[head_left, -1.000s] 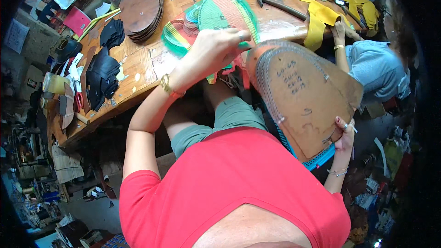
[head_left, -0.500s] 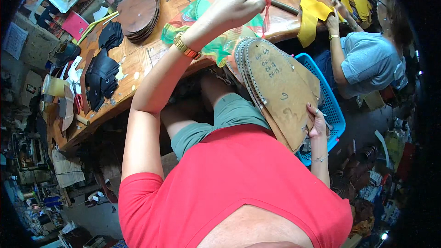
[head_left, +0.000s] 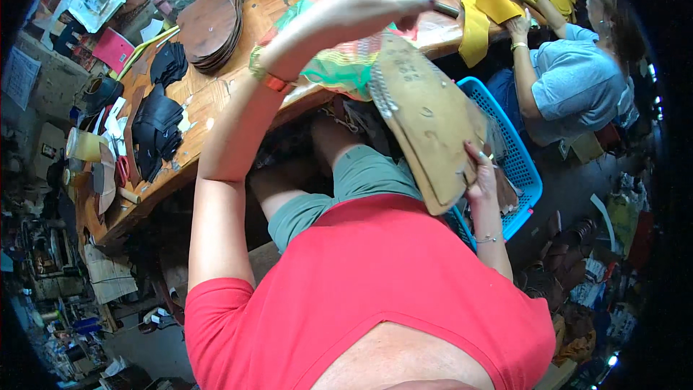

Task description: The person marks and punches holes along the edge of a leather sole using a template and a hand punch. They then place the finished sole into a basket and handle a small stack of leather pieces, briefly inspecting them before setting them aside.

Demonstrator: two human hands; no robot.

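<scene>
Paper shows at our far left, and further in stands a pale yellow cup, near the corner of our wooden desk. A pink folder lies beyond it, and red-handled scissors lie just to the right of the cup. Next we have black pieces overlapping in a loose pile, a smaller black heap just past them, and a thick stack of brown rounded pieces. Our left forearm, with a gold bracelet at the wrist, reaches up across the desk and partly hides the green-and-red netting lying there. Above the netting we hold our left hand raised, its grip wide and the fingers parted. To the right, the stack of tan panels, with dark marks on its face, tilts over our green shorts, its far end overlapping the netting. Our right hand has its grip closed on the panels' lower right edge. Beside that hand we see a blue basket, and, rightmost, a co-worker in a grey-blue shirt, one hand touching a yellow piece
</scene>
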